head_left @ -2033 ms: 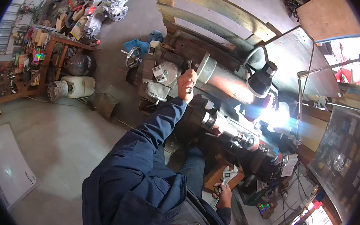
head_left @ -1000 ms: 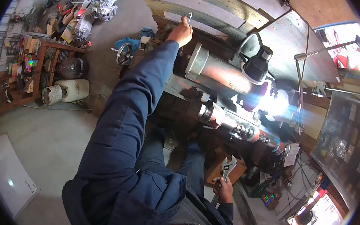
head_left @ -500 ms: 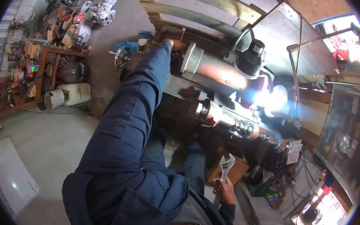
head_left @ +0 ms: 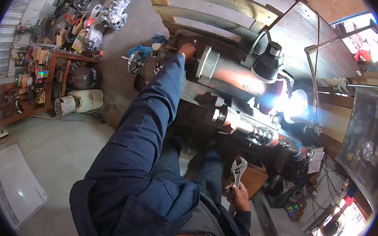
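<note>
Adjustable wrench: gripped by the handle in right hand, fist closed, jaw end up, held low near the knees, just in front of a brown wooden box and well below the lathe bed

Left hand: arm fully stretched in a blue sleeve, fingers curled at the far end of the lathe, beside the grey cylindrical housing; small object possibly pinched there, too small to tell; grip cannot be judged for certain

Chuck and spindle parts: bright metal, between the two hands, lit by a glaring work lamp

Black motor-like unit: mounted above the housing

Floor items: white jerrycan, handwheel, blue rag, cluttered wooden shelf

Risks, as judged:
- long reach over the machine; loose sleeve close to rotating parts, snag likely if the spindle runs
- wrench held one-handed and out of sight line; slip from the fist means a drop onto feet or the box
- lamp glare washing out the chuck area; misjudged placement possible
- leaning posture with cluttered floor; footing easily lost
</note>
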### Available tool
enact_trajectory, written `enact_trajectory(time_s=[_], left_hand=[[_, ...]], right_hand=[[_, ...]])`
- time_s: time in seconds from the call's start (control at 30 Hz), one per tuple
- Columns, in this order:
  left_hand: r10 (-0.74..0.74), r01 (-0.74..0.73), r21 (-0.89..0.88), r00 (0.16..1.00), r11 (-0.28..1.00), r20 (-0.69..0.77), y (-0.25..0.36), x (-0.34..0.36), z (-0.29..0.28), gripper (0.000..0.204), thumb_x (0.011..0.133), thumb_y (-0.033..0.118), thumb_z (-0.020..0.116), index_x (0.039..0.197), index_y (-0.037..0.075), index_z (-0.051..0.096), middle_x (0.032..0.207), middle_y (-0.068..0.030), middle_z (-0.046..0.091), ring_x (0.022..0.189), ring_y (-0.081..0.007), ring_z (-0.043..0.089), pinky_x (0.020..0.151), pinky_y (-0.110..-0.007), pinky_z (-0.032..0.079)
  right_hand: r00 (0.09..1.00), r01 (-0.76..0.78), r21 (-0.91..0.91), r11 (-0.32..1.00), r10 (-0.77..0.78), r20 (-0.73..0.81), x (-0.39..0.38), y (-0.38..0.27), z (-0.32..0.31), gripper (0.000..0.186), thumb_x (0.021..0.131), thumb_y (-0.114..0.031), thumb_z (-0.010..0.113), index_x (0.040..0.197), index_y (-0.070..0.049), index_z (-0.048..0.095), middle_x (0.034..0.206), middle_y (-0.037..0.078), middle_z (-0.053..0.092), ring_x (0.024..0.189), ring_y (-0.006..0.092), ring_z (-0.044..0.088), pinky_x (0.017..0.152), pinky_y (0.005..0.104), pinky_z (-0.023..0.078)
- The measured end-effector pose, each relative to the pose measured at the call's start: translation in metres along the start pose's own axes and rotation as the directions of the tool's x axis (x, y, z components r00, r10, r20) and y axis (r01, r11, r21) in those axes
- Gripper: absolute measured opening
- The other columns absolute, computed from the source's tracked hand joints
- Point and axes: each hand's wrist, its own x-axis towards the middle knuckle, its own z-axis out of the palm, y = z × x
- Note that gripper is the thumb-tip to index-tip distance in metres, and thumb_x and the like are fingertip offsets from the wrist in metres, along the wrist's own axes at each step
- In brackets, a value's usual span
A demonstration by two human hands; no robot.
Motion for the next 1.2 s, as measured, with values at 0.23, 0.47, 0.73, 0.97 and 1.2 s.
enact_trajectory(time_s=[0.23, 0.47, 0.73, 0.97, 1.2], left_hand=[[0.022, -0.073, 0.143, 0.945, 0.987, 0.327, 0.01, -0.003, -0.018, 0.014, 0.082, 0.01, 0.064, 0.094, 0.009, 0.07, 0.107, -0.0126, 0.069, 0.108, -0.0285, 0.064, 0.089, -0.041, 0.051], [0.207, -0.167, -0.247, 0.967, 0.955, 0.146, 0.012, -0.052, -0.048, 0.05, 0.064, 0.006, 0.076, 0.11, 0.005, 0.056, 0.117, -0.0185, 0.06, 0.111, -0.0352, 0.058, 0.092, -0.041, 0.048], [0.093, 0.082, -0.635, 0.967, 0.768, 0.237, -0.012, -0.043, -0.021, 0.013, 0.087, 0.011, 0.053, 0.092, 0.007, 0.064, 0.081, -0.0074, 0.066, 0.072, -0.02, 0.065, 0.051, -0.034, 0.052], [-0.019, 0.136, -0.236, 0.897, 0.962, 0.442, -0.044, -0.018, 0.014, 0.011, 0.086, 0.013, 0.059, 0.088, 0.007, 0.068, 0.086, -0.0112, 0.071, 0.073, -0.0239, 0.07, 0.054, -0.038, 0.056], [0.353, -0.38, 0.07, 0.902, 0.922, 0.247, 0.014, -0.019, -0.056, 0.02, 0.074, 0.009, 0.069, 0.093, 0.002, 0.068, 0.098, -0.0203, 0.069, 0.092, -0.0369, 0.069, 0.074, -0.044, 0.057]], right_hand=[[0.996, -0.016, -0.032, 0.999, 0.013, -0.087, -0.017, -0.014, 0.0, 0.015, 0.1, -0.015, 0.044, 0.111, -0.006, 0.049, 0.084, 0.008, 0.064, 0.049, 0.0077, 0.043, 0.044, 0.0249, 0.037], [0.99, 0.024, -0.073, 0.997, -0.033, -0.136, -0.027, -0.014, -0.003, 0.021, 0.099, -0.015, 0.045, 0.118, -0.006, 0.05, 0.085, 0.008, 0.065, 0.05, 0.0075, 0.042, 0.044, 0.0247, 0.038], [0.993, 0.037, -0.044, 0.998, -0.041, -0.107, -0.026, -0.008, -0.011, 0.019, 0.099, -0.014, 0.045, 0.115, -0.006, 0.049, 0.086, 0.008, 0.065, 0.052, 0.0075, 0.044, 0.045, 0.0242, 0.039], [0.995, 0.037, -0.106, 0.994, -0.047, -0.093, -0.024, -0.009, -0.004, 0.016, 0.098, -0.016, 0.049, 0.111, -0.007, 0.049, 0.086, 0.008, 0.065, 0.052, 0.0063, 0.044, 0.045, 0.0235, 0.038], [0.991, 0.021, -0.069, 0.997, -0.03, -0.127, -0.024, 0.003, 0.006, 0.021, 0.098, -0.016, 0.049, 0.117, -0.006, 0.048, 0.087, 0.009, 0.066, 0.052, 0.0067, 0.043, 0.046, 0.0242, 0.037]])
